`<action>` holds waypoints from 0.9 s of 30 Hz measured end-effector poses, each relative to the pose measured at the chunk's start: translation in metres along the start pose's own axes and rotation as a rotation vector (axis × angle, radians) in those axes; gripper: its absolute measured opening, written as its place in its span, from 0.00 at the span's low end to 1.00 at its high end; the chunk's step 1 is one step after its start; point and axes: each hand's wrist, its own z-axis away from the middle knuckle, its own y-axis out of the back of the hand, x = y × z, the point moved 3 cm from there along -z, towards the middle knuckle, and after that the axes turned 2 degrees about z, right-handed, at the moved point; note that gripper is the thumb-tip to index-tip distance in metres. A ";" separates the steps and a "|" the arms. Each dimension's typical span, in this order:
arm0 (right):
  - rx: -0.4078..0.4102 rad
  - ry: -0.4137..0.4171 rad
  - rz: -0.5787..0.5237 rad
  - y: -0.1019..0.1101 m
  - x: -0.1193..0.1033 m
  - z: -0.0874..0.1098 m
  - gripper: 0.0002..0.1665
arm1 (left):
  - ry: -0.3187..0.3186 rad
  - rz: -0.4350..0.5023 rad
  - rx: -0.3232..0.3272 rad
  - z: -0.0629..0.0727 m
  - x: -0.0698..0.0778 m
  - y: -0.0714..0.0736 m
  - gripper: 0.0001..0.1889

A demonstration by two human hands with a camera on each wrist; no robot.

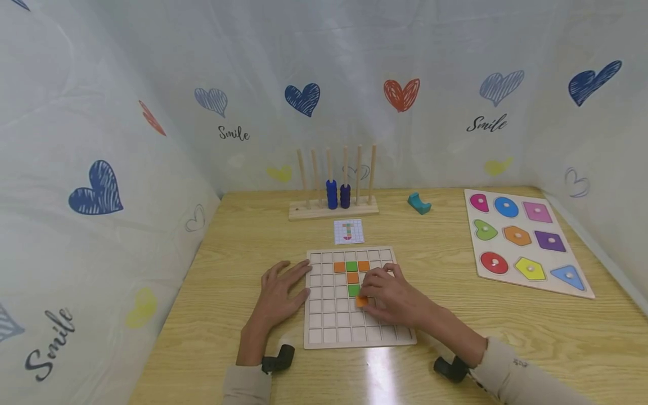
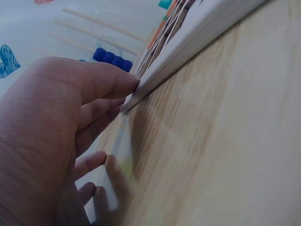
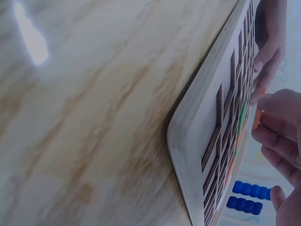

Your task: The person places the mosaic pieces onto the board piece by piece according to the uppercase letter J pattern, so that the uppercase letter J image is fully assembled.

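A pale wooden grid board (image 1: 329,336) lies on the table with orange and green square tiles set in a T-like pattern near its top. My right hand (image 1: 392,295) pinches an orange tile (image 1: 361,301) between thumb and fingers, just below the lower green tile (image 1: 354,290). In the right wrist view that orange tile (image 3: 257,118) shows edge-on at the fingertips. My left hand (image 1: 280,295) rests at the board's left edge, its fingers spread and relaxed. Thumb and fingertips touch the board's side in the left wrist view. Above the board lies a pattern card (image 1: 348,232) showing a coloured J.
Behind the card stands a wooden peg rack (image 1: 334,212) with blue beads on two pegs. To its right is a teal curved block (image 1: 419,203). A shape puzzle board (image 1: 526,242) with knobbed coloured pieces lies at the right. Patterned curtains surround the table.
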 end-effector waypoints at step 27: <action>-0.054 0.019 0.083 -0.013 -0.010 -0.009 0.08 | -0.011 0.002 0.017 0.001 0.002 0.001 0.27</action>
